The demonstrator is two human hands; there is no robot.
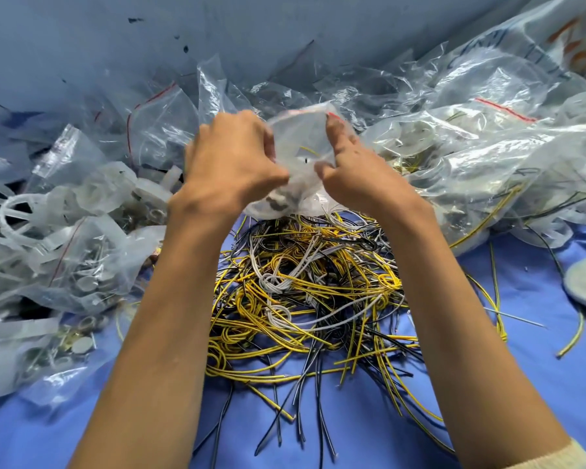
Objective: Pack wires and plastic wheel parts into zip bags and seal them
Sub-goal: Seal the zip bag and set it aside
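Bare left hand (232, 157), bare right hand (352, 167), cream sleeve (569, 456) on right arm

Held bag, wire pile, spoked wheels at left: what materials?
Zip bag: thin clear plastic film, glossy; it crinkles and shows its contents. Wires: likely plastic-insulated, smooth yellow, black and grey jackets; cores not visible. Spoked wheels: translucent whitish plastic, matte, seemingly moulded.

Wall: I see a pale blue-grey wall (115, 45) running across the far side.
Marks: a few small dark chips (135, 20) on it, far left.
Table (508, 394): covered in plain blue cloth (31, 434), lightly creased.
Light: soft and even, with faint shadows.
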